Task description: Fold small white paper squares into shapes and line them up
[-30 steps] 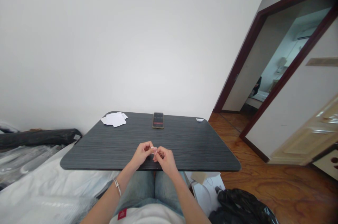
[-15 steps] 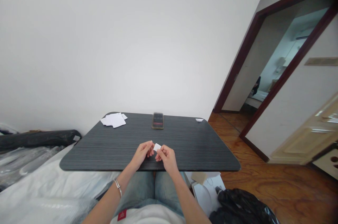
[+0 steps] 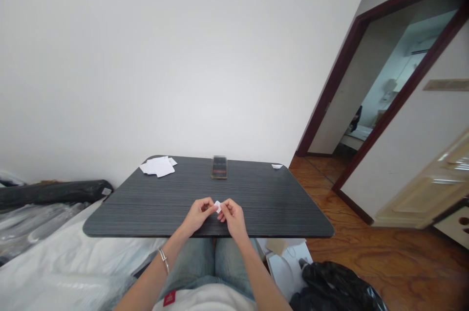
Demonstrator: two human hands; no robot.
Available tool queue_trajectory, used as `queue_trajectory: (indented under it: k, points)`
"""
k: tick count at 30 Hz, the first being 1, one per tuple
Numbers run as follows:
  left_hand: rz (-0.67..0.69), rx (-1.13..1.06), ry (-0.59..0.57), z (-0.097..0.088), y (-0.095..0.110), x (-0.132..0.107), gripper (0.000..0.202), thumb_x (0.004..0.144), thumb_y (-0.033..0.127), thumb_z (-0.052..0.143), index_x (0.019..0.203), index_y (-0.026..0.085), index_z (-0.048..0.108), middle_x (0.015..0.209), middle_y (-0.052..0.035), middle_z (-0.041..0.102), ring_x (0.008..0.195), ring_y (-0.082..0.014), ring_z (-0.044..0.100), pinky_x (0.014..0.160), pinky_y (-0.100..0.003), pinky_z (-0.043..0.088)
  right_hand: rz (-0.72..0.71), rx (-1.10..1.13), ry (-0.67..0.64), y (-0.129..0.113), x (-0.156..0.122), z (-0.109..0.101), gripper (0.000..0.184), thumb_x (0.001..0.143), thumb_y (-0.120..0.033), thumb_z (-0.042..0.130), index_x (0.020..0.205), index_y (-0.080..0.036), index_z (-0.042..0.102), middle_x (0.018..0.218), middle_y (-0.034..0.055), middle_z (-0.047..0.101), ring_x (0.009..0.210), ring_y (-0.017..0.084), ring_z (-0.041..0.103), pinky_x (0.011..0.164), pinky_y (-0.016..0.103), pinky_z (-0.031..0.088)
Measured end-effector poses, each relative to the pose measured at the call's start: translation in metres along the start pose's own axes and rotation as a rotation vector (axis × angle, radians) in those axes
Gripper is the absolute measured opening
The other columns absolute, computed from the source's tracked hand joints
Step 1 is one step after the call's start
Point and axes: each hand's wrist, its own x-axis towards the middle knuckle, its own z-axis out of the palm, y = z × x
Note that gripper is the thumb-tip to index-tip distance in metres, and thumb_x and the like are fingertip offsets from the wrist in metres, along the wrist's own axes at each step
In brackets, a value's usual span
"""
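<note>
One dark counter [image 3: 278,203] bears one white paper pile [image 3: 158,166], far left. Our two hands, left hand [image 3: 198,214] and right hand [image 3: 233,217], are pinched nearly closed. Beyond lie one smartphone [image 3: 219,168] and, far right, one paper scrap [image 3: 277,166]. Both grip one small white card [image 3: 217,207] above the near side.

left hand [image 3: 198,215]: closes in a pinch, turned inward | right hand [image 3: 233,218]: also pinches, close beside left | forearms [image 3: 145,282]: converge forward

Small white piece [image 3: 218,206] partly hidden by the fingers [image 3: 210,211]
</note>
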Motion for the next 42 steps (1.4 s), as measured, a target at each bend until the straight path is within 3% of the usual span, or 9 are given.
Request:
queue_trajectory:
  k: [9,13,17,23,31,42]
  points:
    - [0.004,-0.043,-0.055,0.002,0.007,-0.001,0.027,0.071,0.034,0.058,0.057,0.012,0.052,0.054,0.0018,0.052,0.053,-0.0091,0.043,0.053,-0.020,0.031,0.025,0.110,-0.044,0.007,0.004,-0.004,0.025,0.075,-0.036,0.053,0.061,-0.016,0.050,0.047,-0.0026,0.054,0.040,0.008,0.050,0.041,0.018,0.038]
    - [-0.015,-0.052,0.003,0.001,0.010,-0.002,0.024,0.071,0.033,0.058,0.060,0.012,0.055,0.054,0.0020,0.052,0.051,-0.0086,0.042,0.051,-0.020,0.031,0.026,0.110,-0.021,0.004,0.002,-0.002,0.024,0.075,-0.036,0.053,0.062,-0.016,0.051,0.051,-0.0013,0.056,0.042,0.009,0.051,0.042,0.018,0.039]
    - [-0.041,-0.078,0.061,0.000,0.011,-0.001,0.023,0.070,0.035,0.058,0.071,0.012,0.060,0.060,0.0002,0.056,0.052,-0.0093,0.044,0.048,-0.019,0.033,0.023,0.045,-0.030,0.002,0.001,-0.001,0.023,0.075,-0.035,0.053,0.063,-0.015,0.053,0.054,-0.0007,0.057,0.045,0.009,0.053,0.042,0.018,0.040]
    - [-0.049,-0.067,0.059,0.000,0.009,-0.001,0.021,0.070,0.032,0.059,0.070,0.011,0.061,0.057,-0.0001,0.056,0.050,-0.0088,0.045,0.048,-0.019,0.036,0.000,-0.024,0.007,0.001,0.000,0.000,0.017,0.074,-0.032,0.055,0.074,-0.016,0.058,0.059,0.0001,0.057,0.054,0.012,0.055,0.042,0.018,0.044]
    - [-0.034,-0.085,0.062,0.002,0.009,-0.001,0.021,0.067,0.031,0.062,0.074,0.011,0.063,0.058,-0.0010,0.059,0.050,-0.0101,0.050,0.051,-0.021,0.042,0.000,0.010,0.036,0.001,0.000,-0.001,0.020,0.073,-0.035,0.056,0.074,-0.015,0.058,0.061,0.0013,0.059,0.055,0.013,0.056,0.046,0.022,0.049]
    - [0.030,0.000,0.058,0.001,0.007,-0.001,0.022,0.068,0.033,0.061,0.073,0.012,0.067,0.060,-0.0025,0.060,0.052,-0.0110,0.051,0.051,-0.021,0.041,-0.106,-0.215,0.087,0.000,-0.003,0.000,0.018,0.075,-0.034,0.052,0.071,-0.017,0.055,0.061,0.0017,0.060,0.056,0.014,0.058,0.046,0.020,0.045]
